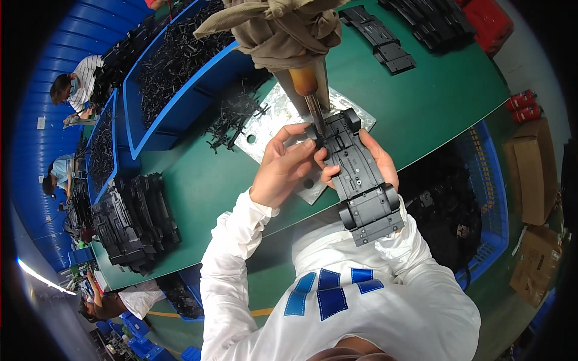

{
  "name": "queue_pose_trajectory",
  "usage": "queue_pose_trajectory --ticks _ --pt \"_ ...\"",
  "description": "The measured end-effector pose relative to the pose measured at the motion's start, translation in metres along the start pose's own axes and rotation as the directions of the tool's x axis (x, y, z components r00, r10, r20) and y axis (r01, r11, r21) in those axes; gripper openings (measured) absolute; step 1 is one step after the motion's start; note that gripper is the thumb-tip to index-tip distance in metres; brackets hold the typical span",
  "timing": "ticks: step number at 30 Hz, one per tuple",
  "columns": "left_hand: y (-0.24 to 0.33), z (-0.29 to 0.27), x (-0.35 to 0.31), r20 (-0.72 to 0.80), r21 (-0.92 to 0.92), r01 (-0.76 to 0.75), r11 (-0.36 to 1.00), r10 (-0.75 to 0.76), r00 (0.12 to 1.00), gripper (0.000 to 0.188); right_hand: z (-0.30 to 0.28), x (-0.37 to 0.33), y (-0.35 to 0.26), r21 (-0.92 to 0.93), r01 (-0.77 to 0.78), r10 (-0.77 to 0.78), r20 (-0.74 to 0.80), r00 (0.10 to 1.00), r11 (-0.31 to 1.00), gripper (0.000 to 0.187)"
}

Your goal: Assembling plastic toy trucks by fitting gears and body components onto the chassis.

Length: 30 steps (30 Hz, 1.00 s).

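Note:
A long black plastic toy-car chassis [358,171] lies tilted in my right hand [380,159], which wraps round it from beneath. The fingertips of that hand show at the chassis's left edge. With thumb and forefinger, my left hand [281,163] pinches a black wheel [311,133] at the far left corner. Another wheel [351,120] sits at the far right corner, and two more stand at the near end. Just above the far end, a metal rod tip [314,111] comes down from a machine head wrapped in brown cloth [283,36]; whether it touches the chassis I cannot tell.
A metal plate [263,129] lies on the green table [198,198], with small black parts [232,120] beside it. Blue bins [174,114] of such parts stand left. Stacked black chassis [135,222] lie left, others [379,39] far right. A blue crate [497,204] stands right. Several people work at left.

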<state>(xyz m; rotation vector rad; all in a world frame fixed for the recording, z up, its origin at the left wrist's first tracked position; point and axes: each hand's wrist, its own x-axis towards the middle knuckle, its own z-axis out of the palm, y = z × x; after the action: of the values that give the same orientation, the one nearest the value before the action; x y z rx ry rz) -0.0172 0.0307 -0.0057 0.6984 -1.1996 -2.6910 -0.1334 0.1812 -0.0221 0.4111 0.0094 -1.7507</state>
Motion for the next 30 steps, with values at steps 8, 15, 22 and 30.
queue_pose_trajectory --ticks 8,15,22,30 --pt "0.002 0.003 0.004 -0.011 -0.010 0.000 1.000 0.000 1.000 0.031 0.010 0.000 -0.001 -0.035 0.024 -0.024 0.012 1.000 0.999 0.046" --pt "0.004 0.003 0.004 0.038 -0.051 -0.020 0.999 0.022 0.999 0.032 -0.002 0.005 -0.005 0.009 0.001 -0.001 0.045 0.999 1.000 0.048" --pt "0.005 0.007 0.004 0.039 -0.064 -0.047 0.997 0.049 0.998 0.031 0.000 0.005 -0.005 0.013 -0.005 0.004 0.052 0.999 1.000 0.048" --pt "0.003 0.000 0.004 0.032 -0.042 -0.036 0.998 0.038 0.999 0.031 0.003 0.003 -0.004 0.001 -0.021 0.021 0.060 0.998 1.000 0.047"
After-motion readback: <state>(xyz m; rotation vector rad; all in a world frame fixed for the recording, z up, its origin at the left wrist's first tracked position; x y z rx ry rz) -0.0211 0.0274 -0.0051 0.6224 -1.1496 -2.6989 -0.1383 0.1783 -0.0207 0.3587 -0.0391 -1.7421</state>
